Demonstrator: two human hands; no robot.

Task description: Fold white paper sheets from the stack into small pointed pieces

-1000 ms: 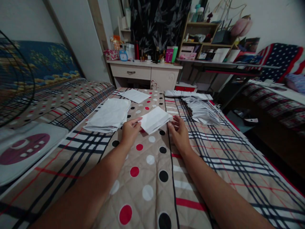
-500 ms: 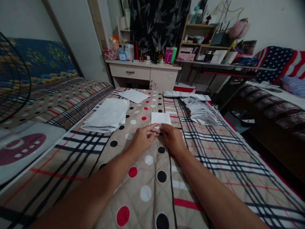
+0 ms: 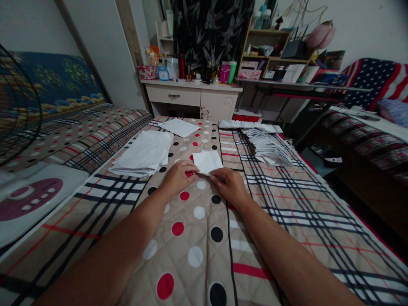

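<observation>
Walls (image 3: 376,29): pale, plain. Tall panel (image 3: 102,46): pale, left. Dresser (image 3: 191,97): cream, one drawer, carved door. Curtain (image 3: 219,32): black, grey leaf pattern, behind dresser. Shelf unit (image 3: 270,32): light wood, open compartments, above a greyish desk (image 3: 287,85). Bed (image 3: 318,212): beige quilted spread, checks and dots. Floor (image 3: 360,195): dark, right. Light: dim, shadowed beside bed.

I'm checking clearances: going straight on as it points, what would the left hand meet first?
The left hand would likely meet the squarish folded white paper first; whether they touch is unclear.
</observation>
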